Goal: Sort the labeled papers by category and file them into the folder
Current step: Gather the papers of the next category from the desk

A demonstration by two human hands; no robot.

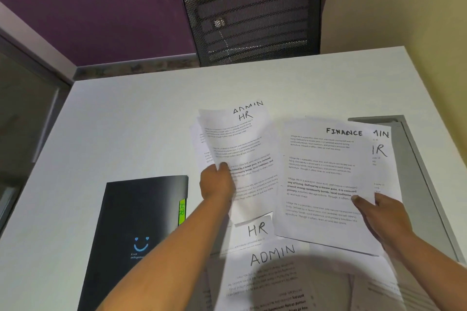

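My left hand (217, 182) grips a small stack of printed sheets above the table; the front one reads HR (249, 149), and a sheet behind it shows ADMIN at its top edge. My right hand (379, 212) pinches another fan of papers, with a FINANCE sheet (321, 174) in front and ADMIN and HR sheets peeking out behind on the right. Flat on the table below lie an HR sheet (256, 231) and an ADMIN sheet (265, 275). A black folder (136, 222) with a blue smiley and a green side tab lies closed at my left.
The white table (131, 118) runs back to a black mesh office chair (252, 10) at its far edge. A grey panel (424, 166) borders the table on the right. Purple wall behind, yellow wall at right.
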